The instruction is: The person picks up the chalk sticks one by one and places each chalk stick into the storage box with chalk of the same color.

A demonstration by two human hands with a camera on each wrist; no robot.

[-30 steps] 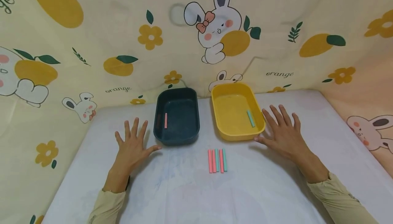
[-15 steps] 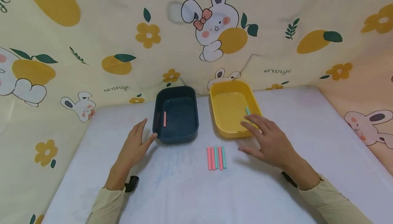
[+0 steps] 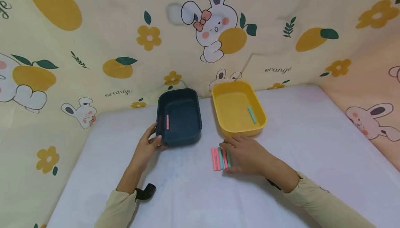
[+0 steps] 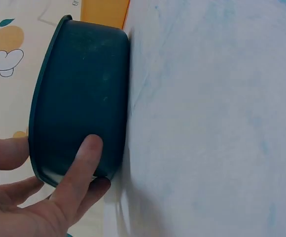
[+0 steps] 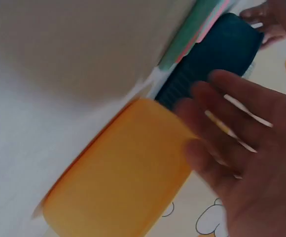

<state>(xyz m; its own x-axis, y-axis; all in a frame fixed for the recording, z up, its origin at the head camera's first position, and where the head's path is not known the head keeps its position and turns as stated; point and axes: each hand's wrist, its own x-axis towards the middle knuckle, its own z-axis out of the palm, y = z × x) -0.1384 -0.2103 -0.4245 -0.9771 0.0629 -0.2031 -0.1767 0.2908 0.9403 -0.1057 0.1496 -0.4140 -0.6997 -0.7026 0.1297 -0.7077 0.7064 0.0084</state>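
Both hands have moved inward: the right hand [image 3: 248, 154], fingers apart, reaches the fore-and-aft chalk sticks [image 3: 221, 158] from their right; the left hand [image 3: 147, 148] grips the navy tray [image 3: 184, 120].

Fingers [image 4: 79, 173] grip one end of the dark teal tray [image 4: 81, 79].

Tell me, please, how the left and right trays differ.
The left tray is dark blue, while the right tray is yellow. The left tray holds a pink stick near its left wall; the right tray holds a green stick near its right wall. The left grip holds the left tray by one corner; the right grip does not hold the right tray. Both are open-topped with rounded corners.
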